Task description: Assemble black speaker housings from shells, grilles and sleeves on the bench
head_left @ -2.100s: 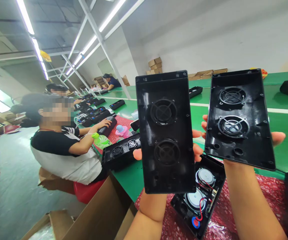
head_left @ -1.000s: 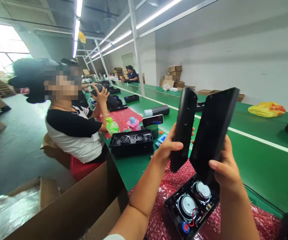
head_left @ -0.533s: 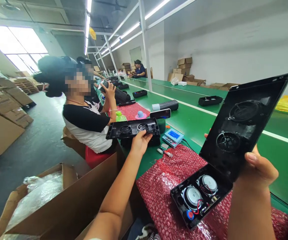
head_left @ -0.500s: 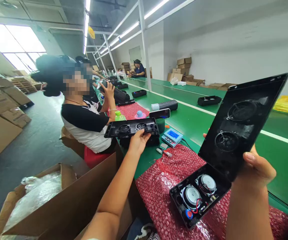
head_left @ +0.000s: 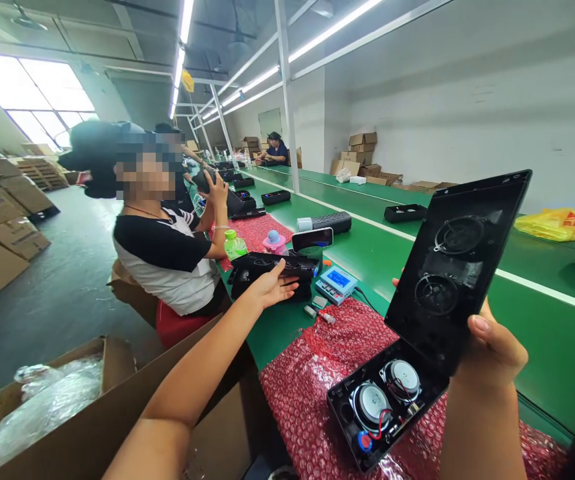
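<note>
My right hand (head_left: 500, 343) grips a flat black panel (head_left: 460, 267) with two round grilles, tilted upright. Below it, a black speaker housing (head_left: 340, 413) with two silver speakers (head_left: 373, 403) and red wires rests on red bubble wrap (head_left: 292, 387), touching the panel's lower edge. My left hand (head_left: 274, 287) has its fingers spread, palm up, and holds nothing. Right beside it are stacked black casings (head_left: 247, 283). Between the hands sits a blue device with a screen (head_left: 337, 283), with small connectors (head_left: 320, 310) in front.
A seated person (head_left: 167, 247) at the left holds a dark object. Near them stand a green-capped bottle (head_left: 234, 245), a pink item (head_left: 274, 241) and a phone (head_left: 312, 239). A grey cylinder (head_left: 324, 222) lies behind. An open carton (head_left: 117, 360) is at lower left.
My left hand has let go of the black grille panel, which now lies on the stack, and its fingers have opened. The view has shifted slightly; my right hand still holds its panel.
</note>
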`<action>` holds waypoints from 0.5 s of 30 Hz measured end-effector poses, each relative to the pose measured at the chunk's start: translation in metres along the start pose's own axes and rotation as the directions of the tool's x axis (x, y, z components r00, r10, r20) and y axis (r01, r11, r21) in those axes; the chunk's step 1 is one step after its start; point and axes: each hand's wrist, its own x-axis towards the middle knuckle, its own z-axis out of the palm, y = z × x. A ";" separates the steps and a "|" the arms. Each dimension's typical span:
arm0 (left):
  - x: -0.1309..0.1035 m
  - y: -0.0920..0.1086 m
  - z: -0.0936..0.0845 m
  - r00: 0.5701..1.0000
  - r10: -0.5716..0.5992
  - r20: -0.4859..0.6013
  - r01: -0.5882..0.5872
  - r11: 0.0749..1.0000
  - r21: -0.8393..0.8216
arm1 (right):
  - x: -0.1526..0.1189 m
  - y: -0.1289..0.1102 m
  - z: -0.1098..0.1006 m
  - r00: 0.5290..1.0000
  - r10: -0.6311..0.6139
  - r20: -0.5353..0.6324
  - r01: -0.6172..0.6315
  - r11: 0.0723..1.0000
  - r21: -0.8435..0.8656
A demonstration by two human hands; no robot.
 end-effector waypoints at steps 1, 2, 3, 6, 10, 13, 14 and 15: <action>0.000 0.001 -0.002 1.000 0.010 -0.008 -0.010 1.000 0.008 | -0.001 -0.001 0.000 1.000 0.005 0.008 -0.005 1.000 0.000; 0.000 0.001 -0.003 0.999 0.030 -0.018 -0.030 1.000 0.008 | -0.001 -0.001 0.000 1.000 0.010 0.017 -0.010 1.000 -0.003; 0.000 0.001 -0.003 0.998 0.055 -0.029 -0.055 0.999 0.005 | -0.001 -0.002 0.000 1.000 0.014 0.025 -0.013 1.000 -0.006; 0.001 -0.002 -0.001 0.995 0.087 -0.055 -0.086 0.996 0.020 | -0.001 -0.001 0.000 0.999 0.003 0.034 -0.003 1.000 -0.007; 0.003 -0.003 0.002 0.997 0.032 -0.076 -0.025 0.996 0.088 | 0.000 0.000 0.000 0.999 0.004 0.050 -0.003 1.000 -0.013; 0.004 -0.001 -0.001 0.998 0.002 -0.068 0.005 0.995 0.099 | 0.000 0.000 -0.001 0.998 0.016 0.053 -0.016 1.000 -0.007; 0.004 -0.001 -0.002 0.998 -0.003 -0.060 0.009 0.996 0.094 | 0.000 0.000 -0.002 0.999 0.014 0.048 -0.014 1.000 0.000; 0.005 0.000 -0.003 0.999 -0.008 -0.047 0.012 0.996 0.083 | 0.001 0.000 -0.003 0.999 0.015 0.043 -0.015 1.000 0.005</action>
